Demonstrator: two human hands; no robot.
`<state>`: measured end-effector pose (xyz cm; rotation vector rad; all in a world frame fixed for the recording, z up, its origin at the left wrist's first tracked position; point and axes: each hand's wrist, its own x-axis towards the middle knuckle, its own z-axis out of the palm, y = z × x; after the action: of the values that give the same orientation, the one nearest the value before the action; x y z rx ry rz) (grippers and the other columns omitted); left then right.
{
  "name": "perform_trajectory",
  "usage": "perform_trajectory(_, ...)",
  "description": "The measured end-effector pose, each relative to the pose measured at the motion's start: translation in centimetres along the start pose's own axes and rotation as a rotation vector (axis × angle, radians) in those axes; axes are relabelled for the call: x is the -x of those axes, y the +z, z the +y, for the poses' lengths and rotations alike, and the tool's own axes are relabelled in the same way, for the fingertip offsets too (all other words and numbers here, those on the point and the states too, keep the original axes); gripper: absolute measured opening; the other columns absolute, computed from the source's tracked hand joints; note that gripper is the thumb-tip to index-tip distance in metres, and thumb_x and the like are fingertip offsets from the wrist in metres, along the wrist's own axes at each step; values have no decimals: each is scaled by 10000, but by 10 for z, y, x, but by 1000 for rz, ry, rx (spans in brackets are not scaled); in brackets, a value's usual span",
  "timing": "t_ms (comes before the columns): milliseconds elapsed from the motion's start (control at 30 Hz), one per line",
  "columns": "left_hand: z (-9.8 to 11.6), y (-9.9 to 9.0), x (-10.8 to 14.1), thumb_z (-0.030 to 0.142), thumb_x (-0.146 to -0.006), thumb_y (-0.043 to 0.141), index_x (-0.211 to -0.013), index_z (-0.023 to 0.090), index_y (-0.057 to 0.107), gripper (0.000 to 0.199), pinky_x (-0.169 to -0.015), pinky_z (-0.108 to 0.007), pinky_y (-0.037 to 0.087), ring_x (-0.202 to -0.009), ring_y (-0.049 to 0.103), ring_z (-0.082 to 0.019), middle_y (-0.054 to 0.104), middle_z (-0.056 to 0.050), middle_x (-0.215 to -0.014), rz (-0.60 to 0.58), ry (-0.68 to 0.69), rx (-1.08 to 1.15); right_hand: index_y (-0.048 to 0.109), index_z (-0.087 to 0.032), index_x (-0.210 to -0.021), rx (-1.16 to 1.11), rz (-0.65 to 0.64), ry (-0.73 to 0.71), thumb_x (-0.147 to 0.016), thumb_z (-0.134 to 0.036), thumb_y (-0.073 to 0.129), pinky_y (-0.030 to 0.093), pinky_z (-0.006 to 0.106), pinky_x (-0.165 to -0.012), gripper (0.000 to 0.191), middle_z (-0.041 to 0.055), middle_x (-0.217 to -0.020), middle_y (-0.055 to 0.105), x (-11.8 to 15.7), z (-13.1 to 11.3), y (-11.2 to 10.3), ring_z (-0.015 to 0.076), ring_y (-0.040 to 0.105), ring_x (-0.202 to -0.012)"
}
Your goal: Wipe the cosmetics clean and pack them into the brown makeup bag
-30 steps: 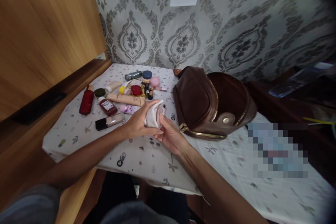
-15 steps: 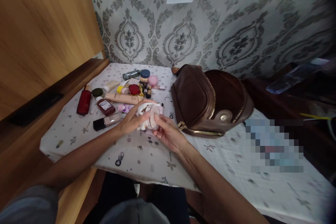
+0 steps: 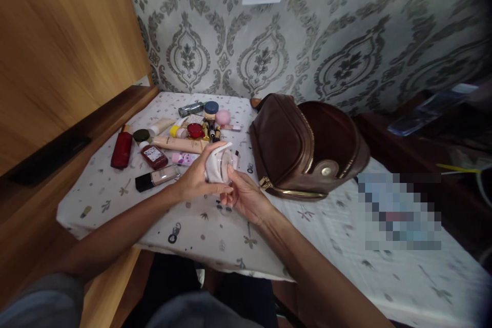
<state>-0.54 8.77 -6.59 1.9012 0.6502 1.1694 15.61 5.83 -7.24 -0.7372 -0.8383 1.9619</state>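
Note:
A white tissue or cloth is bunched in my left hand, whose fingers curve round it. Pressed against the cloth is a small round, pale pink container, perhaps a jar or a lid. My right hand pinches that container from the right, thumb on its face. Both hands are above the front of the patterned cloth-covered table. Just behind them lie a beige squeeze tube and a purple-and-white tube. Left of my left hand rests a foundation bottle with a black cap.
An unzipped brown leather bag stands on the right. Further cosmetics include a red case, a dark-red bottle, a blue-lidded jar and a pink round container. A wooden cabinet borders the left side.
My left hand has turned and spread further round the cloth, its thumb now beneath the container. The cloth sits flatter against it. The things on the table have stayed put.

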Motion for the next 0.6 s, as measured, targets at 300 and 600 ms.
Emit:
perform_trajectory(300,7,-3,0,534,-790,738,-1269,218,523,613,-574,-234,458,-676,558,-131,585,-20,-945,-33,-134,155,678,-144,-916,-16,69,-86,-603,-445,918,524,138,-517,496,-9,-737,709,2,-6,5,75,653,-577)
perform_trajectory(600,9,0,-3,552,-949,528,-1191,194,628,444,-737,-279,488,-863,608,-185,662,-59,-994,84,-28,-25,626,-181,-1073,-5,17,-73,-664,-435,890,535,153,-433,549,4,-759,727,0,-4,-2,124,695,-541)
